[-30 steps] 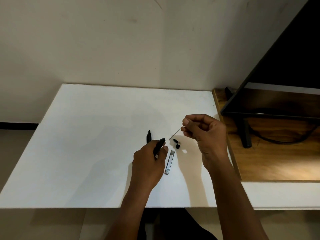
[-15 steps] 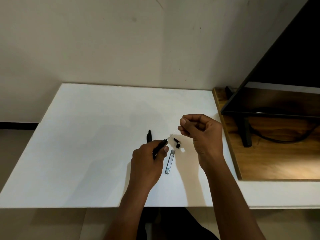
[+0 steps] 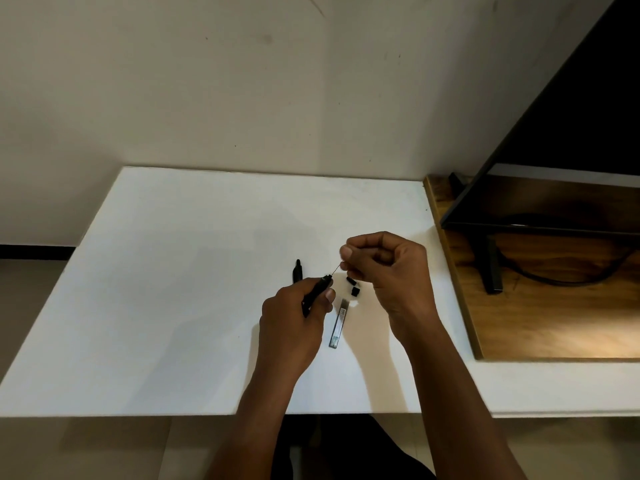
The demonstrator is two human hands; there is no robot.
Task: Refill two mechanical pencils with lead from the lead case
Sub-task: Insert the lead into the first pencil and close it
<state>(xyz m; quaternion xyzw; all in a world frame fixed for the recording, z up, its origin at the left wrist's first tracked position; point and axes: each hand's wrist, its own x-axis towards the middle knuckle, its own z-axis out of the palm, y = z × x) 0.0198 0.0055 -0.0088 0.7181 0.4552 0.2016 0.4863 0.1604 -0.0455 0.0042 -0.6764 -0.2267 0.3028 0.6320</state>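
My left hand (image 3: 294,323) grips a black mechanical pencil (image 3: 317,293) above the white table (image 3: 173,306), its open top end tilted up to the right. My right hand (image 3: 384,268) pinches a thin lead (image 3: 334,271) whose lower end meets the pencil's top. A second black pencil (image 3: 297,271) lies on the table behind my left hand, partly hidden by it. The slim clear lead case (image 3: 338,323) lies between my hands. Two small black caps (image 3: 352,285) sit just beyond the case.
A wooden surface (image 3: 540,323) adjoins the table on the right, carrying a dark monitor (image 3: 571,140) on a stand with a black cable (image 3: 561,278). A plain wall rises behind the table.
My right hand has moved left and down, bringing the lead's lower end to the top of the pencil. My left hand has barely moved.
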